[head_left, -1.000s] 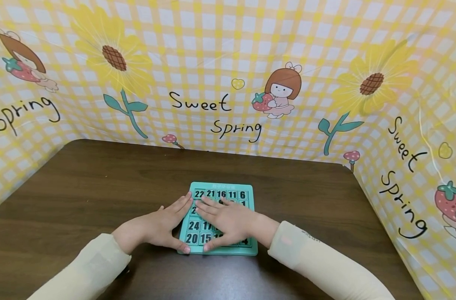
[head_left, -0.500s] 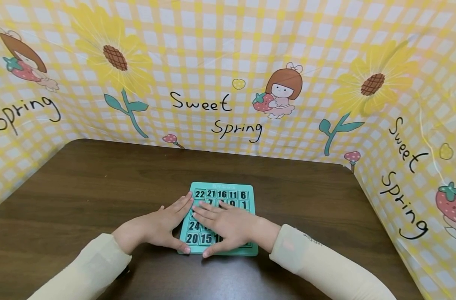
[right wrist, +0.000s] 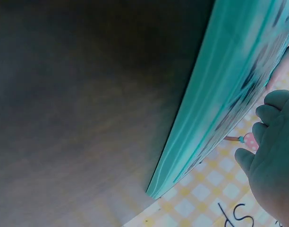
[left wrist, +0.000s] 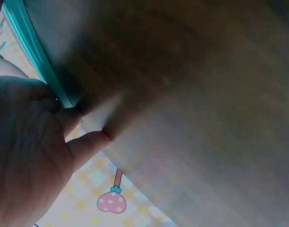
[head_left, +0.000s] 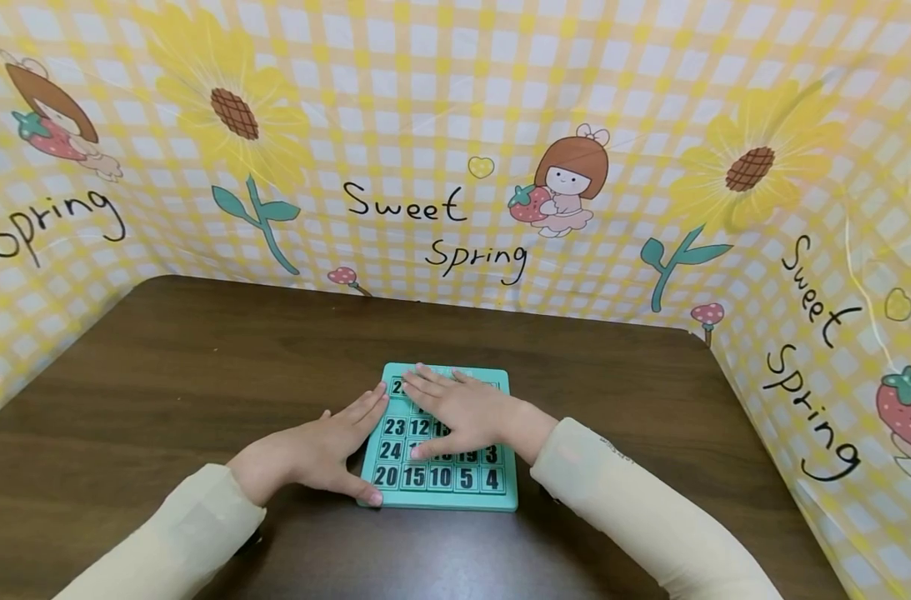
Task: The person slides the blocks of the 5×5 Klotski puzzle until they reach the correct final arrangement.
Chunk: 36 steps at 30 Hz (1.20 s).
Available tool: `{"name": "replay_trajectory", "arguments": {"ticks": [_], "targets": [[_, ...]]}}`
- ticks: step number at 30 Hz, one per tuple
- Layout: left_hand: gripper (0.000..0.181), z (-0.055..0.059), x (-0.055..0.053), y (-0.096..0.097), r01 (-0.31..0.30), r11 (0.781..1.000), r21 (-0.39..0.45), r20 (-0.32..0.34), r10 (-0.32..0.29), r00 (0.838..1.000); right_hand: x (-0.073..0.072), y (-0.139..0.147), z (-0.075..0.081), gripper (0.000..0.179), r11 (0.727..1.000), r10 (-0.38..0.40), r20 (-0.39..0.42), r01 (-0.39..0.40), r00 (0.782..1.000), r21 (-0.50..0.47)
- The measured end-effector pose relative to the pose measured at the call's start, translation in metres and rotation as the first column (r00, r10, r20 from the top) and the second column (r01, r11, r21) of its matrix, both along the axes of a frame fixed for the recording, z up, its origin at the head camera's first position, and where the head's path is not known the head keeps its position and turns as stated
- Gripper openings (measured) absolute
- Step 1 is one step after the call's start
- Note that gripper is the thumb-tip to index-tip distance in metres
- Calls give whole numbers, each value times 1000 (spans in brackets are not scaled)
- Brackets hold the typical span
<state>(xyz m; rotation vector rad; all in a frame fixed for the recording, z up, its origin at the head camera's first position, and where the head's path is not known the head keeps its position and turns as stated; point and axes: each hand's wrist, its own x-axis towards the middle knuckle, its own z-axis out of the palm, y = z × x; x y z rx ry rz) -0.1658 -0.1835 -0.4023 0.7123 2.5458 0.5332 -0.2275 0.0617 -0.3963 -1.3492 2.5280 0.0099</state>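
A teal sliding number puzzle [head_left: 440, 501] with black-numbered tiles lies flat on the table. My left hand [head_left: 316, 450] spans its left edge, fingers straight along the upper part and thumb at the lower left corner. In the left wrist view, the fingers of that hand [left wrist: 31, 146] reach past the puzzle's side wall [left wrist: 38, 52]. My right hand [head_left: 463, 408] is over the upper rows, fingers extended, hiding several tiles. A bare teal slot [head_left: 399, 407] shows at the left of the second row. The right wrist view shows the right hand [right wrist: 276, 137] above the puzzle face.
The dark brown wooden table [head_left: 237, 358] surrounds the puzzle. A yellow checked cloth [head_left: 410, 125] with printed flowers and lettering rises behind it and along both sides. Cream sleeves [head_left: 635, 500] cover both forearms.
My right hand has moved up the puzzle, away from the bottom rows, uncovering lower tiles and covering most of the top row. The left hand stays at the left edge.
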Motion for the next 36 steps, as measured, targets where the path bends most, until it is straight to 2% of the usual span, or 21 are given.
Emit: {"name": "replay_trajectory", "arguments": {"ticks": [6,12,24,36], "targets": [[131,-1,-1,-1,3,1000,-3,-6,-3,1000,-12,-4,-3,94,1000,-30,19,30,999,9],[131,-1,0,0,5,1000,-4,-11,-5,1000,-12,-6,-4,95,999,-39,29,38,999,26],[131,-1,0,0,-1,1000,-3,-2,1,1000,-1,-6,-3,95,1000,0,20,-1,1000,15],[131,0,0,1,-7,1000,3,-2,7,1000,10,-3,-6,94,999,40,-21,-40,999,11]]}}
